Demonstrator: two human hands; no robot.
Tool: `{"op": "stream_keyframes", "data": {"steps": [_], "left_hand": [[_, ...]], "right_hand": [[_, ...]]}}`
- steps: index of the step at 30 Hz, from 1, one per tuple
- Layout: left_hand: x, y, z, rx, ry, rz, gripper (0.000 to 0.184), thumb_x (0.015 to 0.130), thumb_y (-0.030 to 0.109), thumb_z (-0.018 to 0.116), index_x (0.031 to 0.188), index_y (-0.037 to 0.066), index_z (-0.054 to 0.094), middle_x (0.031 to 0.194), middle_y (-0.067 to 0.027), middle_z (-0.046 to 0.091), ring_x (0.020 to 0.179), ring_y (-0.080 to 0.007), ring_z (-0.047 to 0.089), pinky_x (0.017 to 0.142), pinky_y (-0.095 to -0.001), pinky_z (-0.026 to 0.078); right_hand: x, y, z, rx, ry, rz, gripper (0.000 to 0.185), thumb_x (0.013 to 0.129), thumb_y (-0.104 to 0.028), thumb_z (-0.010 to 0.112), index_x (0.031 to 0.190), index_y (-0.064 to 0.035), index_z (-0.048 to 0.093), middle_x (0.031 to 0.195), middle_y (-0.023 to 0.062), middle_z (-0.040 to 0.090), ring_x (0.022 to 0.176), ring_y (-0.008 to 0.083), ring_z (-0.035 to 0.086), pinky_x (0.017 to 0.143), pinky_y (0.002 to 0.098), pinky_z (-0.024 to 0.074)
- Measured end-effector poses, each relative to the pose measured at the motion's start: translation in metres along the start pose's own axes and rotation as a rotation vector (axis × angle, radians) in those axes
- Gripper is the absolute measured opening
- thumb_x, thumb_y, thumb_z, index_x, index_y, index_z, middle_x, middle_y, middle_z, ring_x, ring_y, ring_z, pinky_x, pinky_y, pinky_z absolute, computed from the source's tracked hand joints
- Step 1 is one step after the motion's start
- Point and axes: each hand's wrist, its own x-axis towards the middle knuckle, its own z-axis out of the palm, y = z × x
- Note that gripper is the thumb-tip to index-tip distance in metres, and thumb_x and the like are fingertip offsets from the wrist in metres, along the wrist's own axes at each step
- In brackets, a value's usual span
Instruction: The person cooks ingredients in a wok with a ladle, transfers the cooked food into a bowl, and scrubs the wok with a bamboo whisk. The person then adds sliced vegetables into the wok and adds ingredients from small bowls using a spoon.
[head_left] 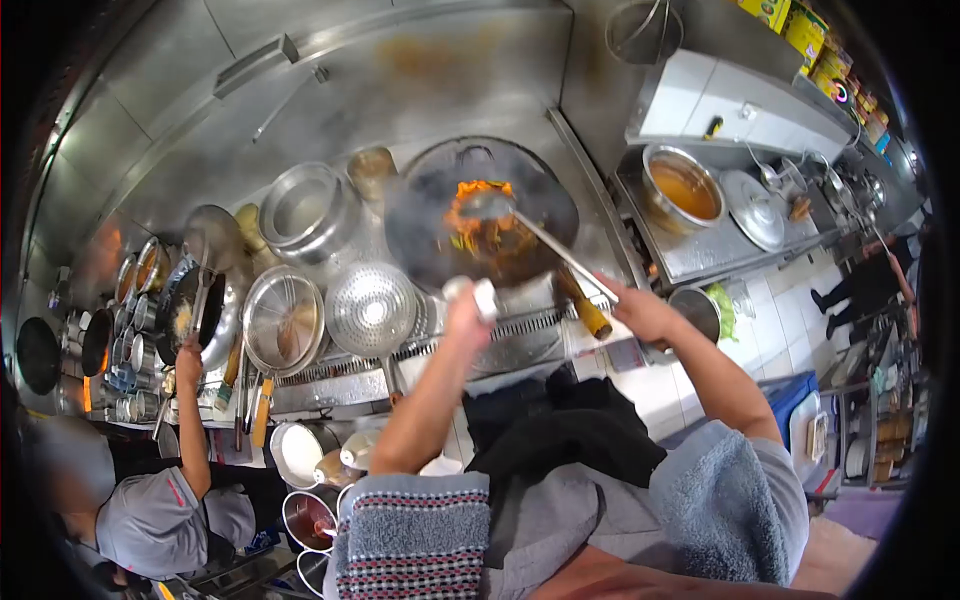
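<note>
A large dark wok (410, 215) sits on the stove in front of me, with orange and green food (487, 238) in it and steam rising. My left hand (466, 322) is closed around a folded white cloth (484, 299) at the wok's near rim; whether it grips a handle beneath is hidden. In my right hand (642, 312) is the long handle of a metal ladle (545, 236). The ladle's bowl lies over the food in the middle of the wok. Below that handle, a wooden-handled tool (590, 316) rests at the stove's edge.
A perforated strainer (371, 308), a steel bowl (283, 322) and a steel pot (300, 207) stand left of the wok. Rightward are a pot of brown liquid (684, 188) and a lid (752, 210). At far left a co-worker (165, 515) handles another wok (192, 310).
</note>
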Motion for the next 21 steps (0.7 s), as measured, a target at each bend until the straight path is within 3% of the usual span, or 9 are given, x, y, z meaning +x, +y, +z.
{"op": "stream_keyframes", "data": {"steps": [1,4,8,10,13,15,18,19,21], "left_hand": [[-0.022,0.035,0.051,0.103,0.256,-0.069,0.014,0.098,0.026,0.047,0.101,0.013,0.051,0.078,-0.0078,0.059,0.058,-0.0172,0.061,0.039,-0.0272,0.043],[-0.037,0.062,0.079,0.163,0.292,-0.116,0.026,0.1,0.037,0.042,0.102,0.013,0.052,0.076,-0.0057,0.057,0.057,-0.0146,0.055,0.036,-0.0201,0.031],[-0.057,0.07,0.091,0.24,0.166,-0.079,0.02,0.097,0.028,0.047,0.104,0.01,0.053,0.079,-0.0067,0.059,0.064,-0.016,0.059,0.041,-0.025,0.038],[-0.078,0.038,0.096,0.397,0.26,0.2,0.018,0.091,0.016,0.052,0.106,0.006,0.052,0.083,-0.0079,0.06,0.068,-0.0182,0.062,0.048,-0.0315,0.048],[-0.068,-0.013,0.074,0.547,0.216,0.466,0.032,0.083,0.005,0.054,0.114,0.0,0.047,0.095,-0.01,0.058,0.077,-0.0212,0.062,0.063,-0.0373,0.053],[-0.062,-0.011,0.076,0.58,0.167,0.44,0.03,0.084,0.006,0.054,0.113,0.0,0.047,0.093,-0.0097,0.058,0.076,-0.0209,0.062,0.06,-0.0369,0.052],[-0.06,0.034,0.088,0.572,0.143,0.041,0.011,0.091,0.018,0.051,0.097,0.009,0.052,0.073,-0.0038,0.06,0.057,-0.0169,0.06,0.037,-0.0282,0.035],[-0.067,0.026,0.085,0.517,0.192,-0.017,0.012,0.093,0.021,0.049,0.096,0.01,0.053,0.073,-0.003,0.059,0.056,-0.0169,0.059,0.036,-0.0269,0.033],[-0.086,0.015,0.079,0.353,0.252,-0.101,0.013,0.095,0.024,0.047,0.095,0.013,0.053,0.072,-0.0016,0.058,0.054,-0.0166,0.059,0.035,-0.0255,0.032]], "right_hand": [[-0.01,-0.013,-0.007,0.091,0.015,-0.009,0.074,0.089,-0.014,0.05,0.153,-0.029,0.017,0.085,0.0267,0.065,0.078,0.042,0.063,0.077,0.0482,0.0493],[-0.025,-0.048,-0.036,0.14,0.134,0.019,0.073,0.089,-0.011,0.051,0.153,-0.0249,0.017,0.084,0.0275,0.064,0.079,0.0419,0.063,0.079,0.0479,0.0487],[-0.04,-0.081,-0.059,0.136,0.357,0.103,0.074,0.09,-0.007,0.049,0.153,-0.0243,0.014,0.09,0.0305,0.064,0.088,0.0449,0.062,0.082,0.0513,0.0461],[-0.032,-0.091,-0.059,0.088,0.374,0.145,0.076,0.09,-0.006,0.047,0.153,-0.0225,0.009,0.091,0.0323,0.063,0.089,0.0454,0.062,0.082,0.0527,0.0455],[0.008,-0.056,-0.006,0.045,0.344,0.189,0.086,0.087,-0.004,0.051,0.154,-0.0201,0.0,0.077,0.0252,0.063,0.063,0.0399,0.061,0.068,0.0486,0.0496],[0.002,-0.085,0.004,1.075,0.028,0.155,0.079,0.092,-0.008,0.051,0.155,-0.0237,0.006,0.061,-0.0004,0.043,0.05,0.0114,0.046,0.043,0.0277,0.0391],[0.011,-0.098,0.033,2.178,-0.247,0.121,0.028,0.096,-0.011,0.049,0.124,-0.009,0.048,0.07,0.0006,0.045,0.048,0.0084,0.045,0.043,0.0223,0.0386],[0.017,-0.095,0.039,2.459,-0.413,0.191,0.012,0.097,-0.013,0.048,0.108,-0.0063,0.047,0.07,0.0005,0.045,0.049,0.0079,0.046,0.044,0.0216,0.0395],[0.018,-0.115,0.035,2.714,-0.531,0.246,0.021,0.097,-0.013,0.048,0.079,-0.0044,0.042,0.071,0.001,0.046,0.052,0.0058,0.05,0.048,0.0212,0.0421]]}}
